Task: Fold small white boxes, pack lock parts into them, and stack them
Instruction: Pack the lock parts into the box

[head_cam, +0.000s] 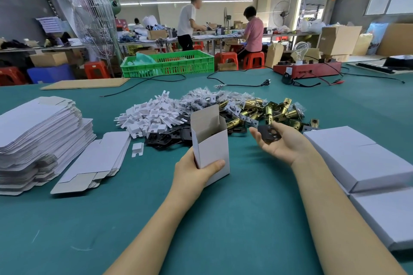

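Note:
My left hand (pixel 194 174) grips a small white box (pixel 211 140), upright with its top flap open, just above the green table. To its right, my right hand (pixel 279 140) is palm up and holds a black lock plate (pixel 268 133) between thumb and fingers. Behind both hands lies a heap of parts: white plastic pieces (pixel 152 116), black plates (pixel 166 138), small bagged parts (pixel 205 98) and brass latches (pixel 268 111). One white plastic piece (pixel 137 149) lies apart from the heap.
Tall stacks of flat white box blanks (pixel 38 138) stand at the left, with a lower fanned pile (pixel 98 158) beside them. Closed white boxes (pixel 366 158) lie at the right. Cables, a plug (pixel 264 83) and a red test board (pixel 307 69) sit farther back. Two people work at distant benches.

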Tool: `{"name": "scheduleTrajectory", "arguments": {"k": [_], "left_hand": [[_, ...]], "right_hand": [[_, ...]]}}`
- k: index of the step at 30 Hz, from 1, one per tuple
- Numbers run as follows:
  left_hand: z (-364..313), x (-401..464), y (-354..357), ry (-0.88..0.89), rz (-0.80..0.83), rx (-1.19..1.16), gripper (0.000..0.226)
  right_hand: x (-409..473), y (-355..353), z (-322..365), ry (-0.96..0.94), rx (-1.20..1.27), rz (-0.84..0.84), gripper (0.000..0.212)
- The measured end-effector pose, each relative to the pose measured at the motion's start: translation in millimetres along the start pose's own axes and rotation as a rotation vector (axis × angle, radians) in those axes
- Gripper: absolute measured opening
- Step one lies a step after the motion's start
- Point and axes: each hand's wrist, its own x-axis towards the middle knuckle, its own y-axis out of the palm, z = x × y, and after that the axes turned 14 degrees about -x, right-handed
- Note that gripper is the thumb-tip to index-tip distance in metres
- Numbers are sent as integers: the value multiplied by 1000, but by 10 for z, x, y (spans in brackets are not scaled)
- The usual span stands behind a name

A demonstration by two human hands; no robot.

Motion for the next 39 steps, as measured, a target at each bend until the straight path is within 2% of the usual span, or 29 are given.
{"name": "scheduleTrajectory", "arguments": {"k": [4,8,16,20,22,25,28,33,37,39], "left_hand": [[3,1,4,-3,-4,-1,38],[-3,0,-1,-5,7,0,38],[-11,1,10,-7,4,2,39],[-5,-1,9,-7,4,-6,39],[1,-1,7,-6,8,-11,40],[8,0,1,-2,9,-16,39],[12,2,1,4,13,-22,39],[9,1,0,9,33,-38,43],[-19,3,-5,15,91,-14,41],[-21,6,-7,0,112,-19,38]], "right_hand": [[-29,24,6,-1,-179,-76,28],[-41,31,49,-135,-484,-137,11],[-63,66,63,-125,-443,-91,16],[-100,59,100,-197,-928,-219,43],[-132,82,163,-274,-1089,-276,41],[-199,149,254,-368,-1217,-296,27],[-302,246,335,-424,-1274,-244,21],[-568,478,421,-495,-1421,-100,26],[-814,709,510,-766,-1508,-46,29],[-962,832,538,-902,-1485,48,31]]}}
